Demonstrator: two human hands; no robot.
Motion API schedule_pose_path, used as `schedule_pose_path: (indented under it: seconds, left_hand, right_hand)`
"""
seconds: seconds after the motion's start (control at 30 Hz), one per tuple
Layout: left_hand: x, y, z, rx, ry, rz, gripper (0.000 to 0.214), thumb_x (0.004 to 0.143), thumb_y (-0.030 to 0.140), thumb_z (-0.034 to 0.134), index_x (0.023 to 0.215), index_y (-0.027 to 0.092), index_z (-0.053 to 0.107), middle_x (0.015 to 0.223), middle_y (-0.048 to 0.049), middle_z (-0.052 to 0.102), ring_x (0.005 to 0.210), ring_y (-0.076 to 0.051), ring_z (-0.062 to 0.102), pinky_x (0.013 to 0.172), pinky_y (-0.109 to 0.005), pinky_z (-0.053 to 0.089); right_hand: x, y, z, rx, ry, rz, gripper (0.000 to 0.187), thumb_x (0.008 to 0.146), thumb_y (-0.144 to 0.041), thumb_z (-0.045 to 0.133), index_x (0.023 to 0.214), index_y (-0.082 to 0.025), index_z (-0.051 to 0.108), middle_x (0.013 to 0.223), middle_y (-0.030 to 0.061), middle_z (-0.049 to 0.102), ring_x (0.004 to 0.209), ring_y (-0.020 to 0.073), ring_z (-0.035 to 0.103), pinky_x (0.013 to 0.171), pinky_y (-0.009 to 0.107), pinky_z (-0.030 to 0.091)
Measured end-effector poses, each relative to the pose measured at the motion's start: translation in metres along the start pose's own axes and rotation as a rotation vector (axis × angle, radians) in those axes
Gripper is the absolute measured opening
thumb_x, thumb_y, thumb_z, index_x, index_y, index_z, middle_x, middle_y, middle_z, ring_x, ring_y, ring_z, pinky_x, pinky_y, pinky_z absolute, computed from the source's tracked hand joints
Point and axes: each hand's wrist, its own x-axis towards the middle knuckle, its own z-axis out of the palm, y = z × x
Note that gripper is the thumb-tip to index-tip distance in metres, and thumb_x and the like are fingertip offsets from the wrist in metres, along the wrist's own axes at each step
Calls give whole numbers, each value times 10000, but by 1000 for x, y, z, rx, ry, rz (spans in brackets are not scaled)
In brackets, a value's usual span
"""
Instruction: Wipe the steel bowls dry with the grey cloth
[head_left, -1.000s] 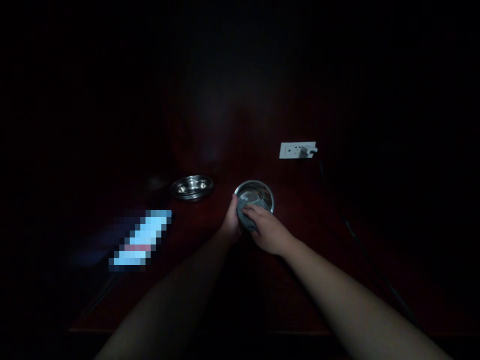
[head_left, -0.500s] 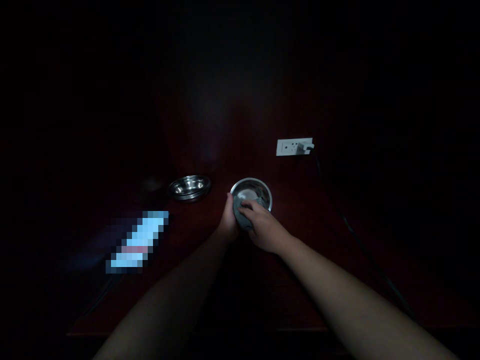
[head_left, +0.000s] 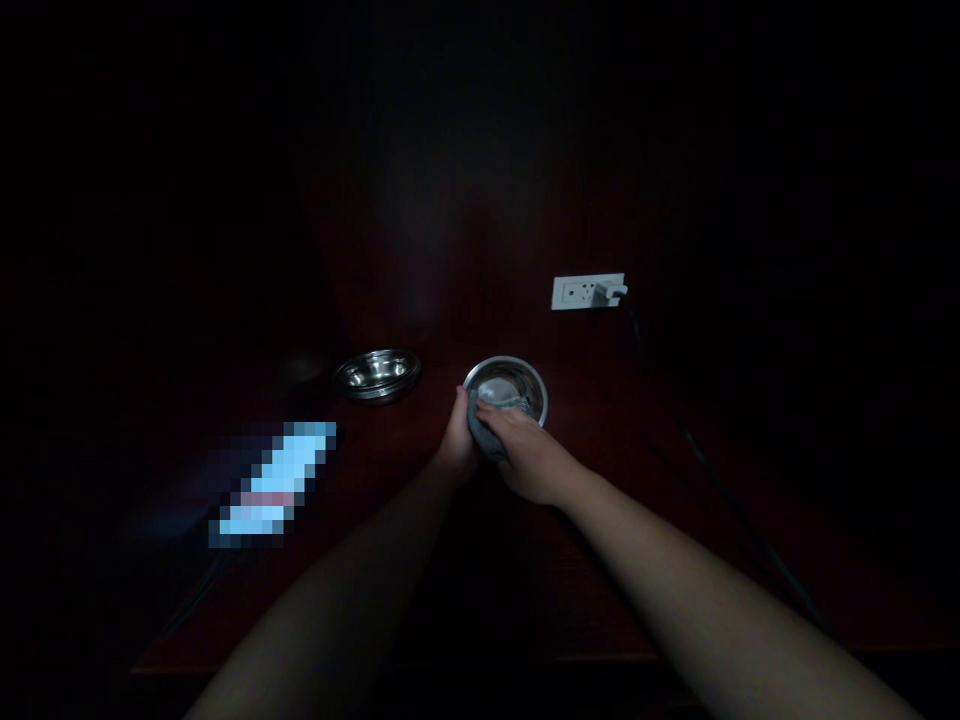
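The scene is very dark. A small steel bowl (head_left: 508, 374) is tipped toward me at the middle of a dark red table (head_left: 600, 440). My left hand (head_left: 459, 440) grips its near left rim, fingers closed. My right hand (head_left: 525, 455) presses a grey cloth (head_left: 487, 432) into the bowl's near side, fingers curled over the cloth.
A second steel bowl (head_left: 377, 373) rests to the left. A glowing blurred rectangle (head_left: 274, 485) lies at the front left. A white power strip (head_left: 589, 292) with a plug sits behind, its dark cable (head_left: 720, 480) running along the right toward the table's front edge.
The hands, cloth and bowl stay almost where they were; my right hand and the cloth have shifted slightly on the bowl. The view has drifted a little.
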Motion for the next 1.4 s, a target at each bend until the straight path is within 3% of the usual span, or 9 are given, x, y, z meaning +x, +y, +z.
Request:
schedule_pose_path:
  seconds: [0.2, 0.33, 0.53, 0.9, 1.4]
  left_hand:
    - [3, -2, -6, 12, 18, 17, 609, 858, 593, 340, 984, 94, 666, 977, -136, 708, 1105, -256, 588, 1039, -370, 363]
    - [4, -3, -7, 8, 54, 43, 566, 859, 578, 363, 922, 106, 671, 927, -122, 715, 1089, -246, 597, 1025, -355, 374]
    - [1, 0, -3, -12, 50, 19, 583, 886, 559, 294, 808, 120, 670, 809, -112, 721, 1063, -248, 611, 1007, -351, 392]
    - [1, -1, -2, -2, -5, 33, 639, 895, 558, 251, 1057, 82, 645, 1056, -141, 689, 1132, -243, 574, 1057, -369, 344]
    - [0, -2, 0, 38, 10, 33, 641, 879, 571, 290, 1017, 65, 659, 1034, -160, 692, 1130, -261, 574, 1057, -369, 344]
  right_hand:
    - [0, 1, 2, 24, 33, -7, 692, 674, -11, 478, 1353, -80, 360, 1438, 175, 369, 1292, 241, 371, 1055, 430, 337]
    - [1, 2, 1, 53, 50, -18, 652, 699, -23, 474, 1341, -83, 375, 1363, 178, 451, 1247, 238, 416, 1031, 423, 364]
    - [1, 1, -3, 88, 44, 21, 569, 717, -28, 467, 1282, -97, 462, 1248, 179, 526, 1163, 236, 487, 986, 414, 402]
    - [0, 2, -7, 64, 14, 63, 560, 675, 2, 481, 1224, -100, 529, 1185, 164, 567, 1111, 230, 525, 985, 378, 401]
    - [0, 3, -3, 49, 6, 45, 576, 682, -19, 505, 1245, -138, 496, 1250, 154, 538, 1154, 244, 496, 970, 412, 406]
